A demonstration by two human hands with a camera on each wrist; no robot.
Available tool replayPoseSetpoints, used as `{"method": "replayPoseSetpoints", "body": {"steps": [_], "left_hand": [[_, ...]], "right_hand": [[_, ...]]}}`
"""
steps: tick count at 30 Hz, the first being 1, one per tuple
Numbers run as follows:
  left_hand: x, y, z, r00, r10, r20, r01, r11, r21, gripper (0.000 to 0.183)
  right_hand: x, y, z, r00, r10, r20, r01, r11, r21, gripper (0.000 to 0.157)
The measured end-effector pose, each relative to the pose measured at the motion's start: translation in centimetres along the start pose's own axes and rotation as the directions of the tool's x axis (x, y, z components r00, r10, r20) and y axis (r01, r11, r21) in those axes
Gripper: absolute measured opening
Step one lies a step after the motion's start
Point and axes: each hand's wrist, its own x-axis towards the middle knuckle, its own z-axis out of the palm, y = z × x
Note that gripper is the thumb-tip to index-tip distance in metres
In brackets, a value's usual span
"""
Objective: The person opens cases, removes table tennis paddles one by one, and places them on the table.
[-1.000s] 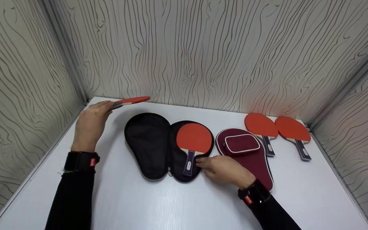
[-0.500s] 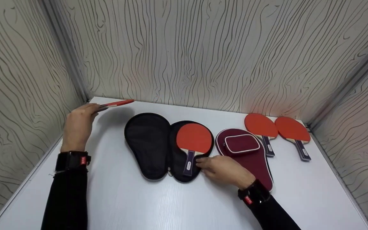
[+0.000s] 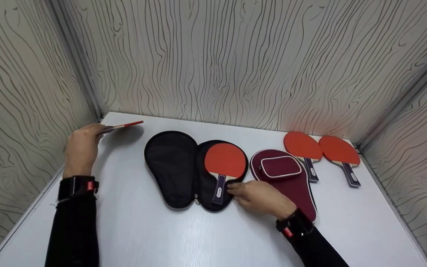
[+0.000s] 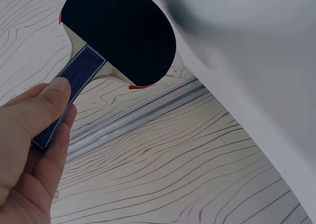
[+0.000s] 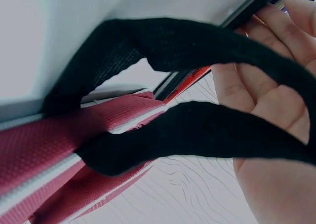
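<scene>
My left hand (image 3: pixel 82 150) grips a table tennis bat (image 4: pixel 118 34) by its blue handle, thumb on the near face, above the table's far left corner. The left wrist view shows the blade's black side; from the head it is nearly edge-on with red on top. An unzipped black bat case (image 3: pixel 171 167) lies spread out mid-table. In its right half rests a second red bat (image 3: pixel 225 160), handle toward me. My right hand (image 3: pixel 260 196) stays at that half's right edge, fingertips beside the handle; its thumb is hidden in the head view.
A maroon bat case (image 3: pixel 291 193) with a white-trimmed pocket lies under my right forearm, its black strap (image 5: pixel 192 130) looping across the right wrist view. Two more red bats (image 3: pixel 302 145) lie at the back right. Patterned walls (image 3: pixel 213 66) enclose the white table (image 3: pixel 154 237).
My left hand has moved left and lower toward the table's left edge, carrying the bat with it. The right hand, the cases and the other bats have not moved.
</scene>
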Motion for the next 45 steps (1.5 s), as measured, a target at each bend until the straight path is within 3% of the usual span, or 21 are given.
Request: {"method": "replayPoseSetpoints", "body": {"steps": [6,12,19,22,25,28,34,37,45], "left_hand": [[-0.1,-0.5,0.2,1.0,-0.015,-0.011,0.015,1.0,0.015,0.02],[-0.1,-0.4,0.7,0.999,-0.051,-0.016,0.052,0.994,0.091,0.023],[-0.4,-0.6,1.6,0.995,-0.078,0.067,0.07,0.992,0.109,0.03],[-0.5,-0.7,1.9,0.991,-0.055,0.124,0.042,0.993,0.106,0.033],[-0.5,-0.8,2.1,0.979,-0.007,0.204,-0.02,0.992,0.127,0.038],[-0.5,-0.9,2.4,0.957,0.026,0.289,-0.064,0.99,0.124,0.047],[-0.6,-0.7,2.8,0.916,0.031,0.4,-0.072,0.994,0.088,0.059],[-0.6,-0.5,3.2,0.91,0.023,0.414,-0.071,0.992,0.102,0.059],[-0.7,-0.5,4.1,0.916,-0.025,0.399,-0.033,0.99,0.137,0.048]], "right_hand": [[0.0,-0.1,-0.1,1.0,-0.003,0.003,0.003,1.0,0.0,0.033],[-0.1,-0.1,-0.2,1.0,-0.001,-0.001,0.001,1.0,0.006,0.034],[0.0,0.0,-0.2,1.0,-0.004,0.007,0.004,1.0,-0.002,0.033],[0.0,0.0,-0.2,1.0,0.004,0.013,-0.004,1.0,0.0,0.034],[0.0,0.1,-0.2,1.0,0.002,0.013,-0.002,1.0,0.006,0.033],[-0.1,0.1,-0.2,1.0,-0.002,0.013,0.001,1.0,0.017,0.033],[-0.1,0.1,-0.2,1.0,-0.005,0.01,0.005,1.0,0.028,0.033],[-0.1,0.0,-0.2,1.0,-0.002,0.009,0.001,1.0,0.025,0.033],[-0.1,0.0,-0.1,0.999,0.031,0.025,-0.032,0.999,0.034,0.033]]}}
